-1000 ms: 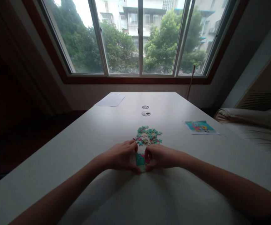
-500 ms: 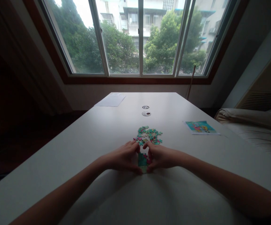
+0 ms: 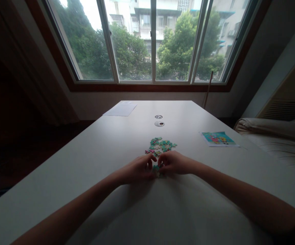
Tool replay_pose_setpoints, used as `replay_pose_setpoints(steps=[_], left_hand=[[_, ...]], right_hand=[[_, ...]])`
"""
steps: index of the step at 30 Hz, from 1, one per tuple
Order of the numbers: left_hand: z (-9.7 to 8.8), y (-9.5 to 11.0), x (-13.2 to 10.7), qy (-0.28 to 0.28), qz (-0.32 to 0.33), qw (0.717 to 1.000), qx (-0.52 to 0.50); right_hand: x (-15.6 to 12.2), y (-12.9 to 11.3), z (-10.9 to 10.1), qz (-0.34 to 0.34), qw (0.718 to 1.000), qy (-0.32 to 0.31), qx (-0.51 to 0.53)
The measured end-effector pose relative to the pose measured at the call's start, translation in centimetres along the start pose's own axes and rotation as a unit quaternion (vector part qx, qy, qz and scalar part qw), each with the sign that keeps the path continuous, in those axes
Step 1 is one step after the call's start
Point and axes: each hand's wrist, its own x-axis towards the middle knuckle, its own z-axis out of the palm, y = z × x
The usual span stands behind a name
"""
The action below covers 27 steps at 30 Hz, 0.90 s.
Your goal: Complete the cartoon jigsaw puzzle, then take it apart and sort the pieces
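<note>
Both my hands are over the near part of the white table, on either side of a small patch of joined jigsaw pieces [image 3: 156, 168] in green and teal. My left hand [image 3: 139, 168] curves around its left side, thumb low and fingers bent, gripping that edge. On the right, my right hand [image 3: 172, 163] has its fingers curled and pinched at the patch's right edge. Fingers cover much of the patch, so its outline is hard to make out. Just beyond the fingertips lies a loose heap of jigsaw pieces [image 3: 166, 145], teal, pink and cream.
A colourful picture sheet [image 3: 219, 139] lies on the white table [image 3: 106, 143] to the right. Two round flat discs [image 3: 159, 124] rest farther back, and white paper [image 3: 120, 109] sits at the far left corner. Beyond the right edge is a pale sofa [image 3: 270, 136].
Both hands have shifted slightly away from me, and the right hand's fingers have curled in. Less of the joined patch shows between them, and its near edge now sits farther forward.
</note>
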Motion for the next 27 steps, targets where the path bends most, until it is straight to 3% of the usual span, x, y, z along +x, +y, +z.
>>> replay_pose_setpoints(steps=[8,17,24,27], left_hand=[[0.5,-0.5,0.3,0.05,0.021,0.998,0.023],[0.6,-0.2,0.0,0.067,0.014,0.996,0.049],[0.3,1.1,0.8,0.152,-0.019,0.988,0.005],[0.4,1.4,1.0,0.188,-0.011,0.982,0.0]], right_hand=[[0.9,1.7,0.0,-0.035,0.986,0.029,0.16],[1.4,3.3,-0.8,0.009,0.965,0.093,0.247],[1.2,1.9,0.0,0.013,0.918,0.079,0.388],[0.9,1.2,0.0,0.043,0.874,0.049,0.482]])
